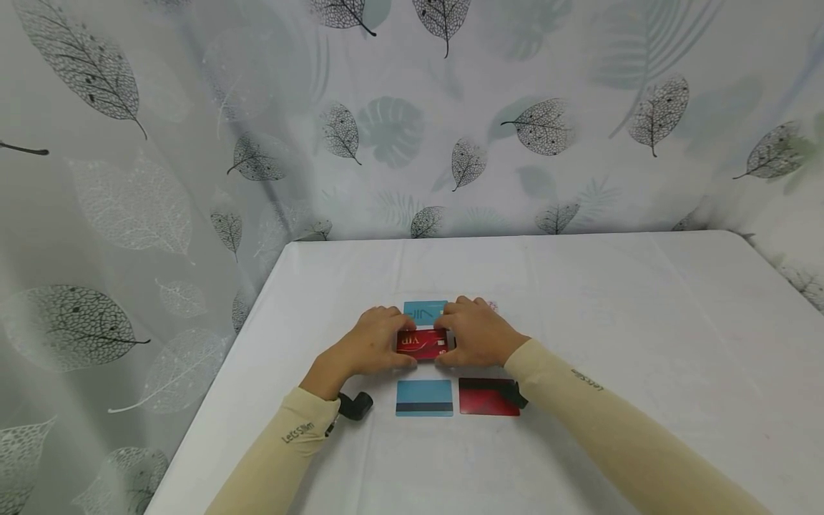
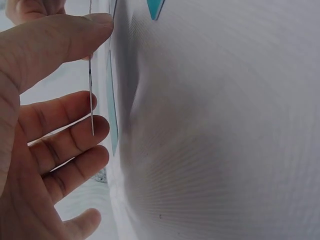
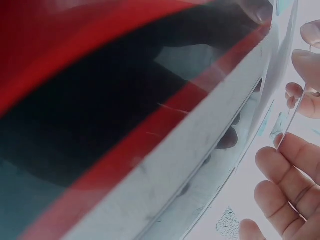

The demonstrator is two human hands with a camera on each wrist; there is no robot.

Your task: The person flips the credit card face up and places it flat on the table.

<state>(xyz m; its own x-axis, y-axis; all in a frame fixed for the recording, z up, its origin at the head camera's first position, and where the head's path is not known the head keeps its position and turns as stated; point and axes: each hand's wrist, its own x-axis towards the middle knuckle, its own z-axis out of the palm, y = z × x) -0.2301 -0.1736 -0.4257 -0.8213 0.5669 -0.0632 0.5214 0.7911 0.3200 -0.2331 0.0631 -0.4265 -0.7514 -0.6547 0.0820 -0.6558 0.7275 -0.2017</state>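
Observation:
A red VIP card (image 1: 421, 345) is held between both hands, its lettering upside down in the head view. My left hand (image 1: 376, 340) pinches its left end between thumb and fingers; my right hand (image 1: 479, 332) grips the right end the same way. The left wrist view catches the card edge-on, a thin line (image 2: 91, 107) beside the fingers and slightly off the cloth. Just beyond it lies a blue card (image 1: 425, 310), partly covered by the fingers. Nearer lie a blue card with a dark stripe (image 1: 424, 398) and a red card with a black stripe (image 1: 487, 405).
A white cloth covers the table (image 1: 631, 322). Something pale with a red pattern (image 1: 493, 305) shows behind the right hand, mostly hidden. Leaf-printed curtains (image 1: 393, 136) hang behind and at the sides. A dark wrist-worn device (image 1: 355, 406) sits under the left wrist.

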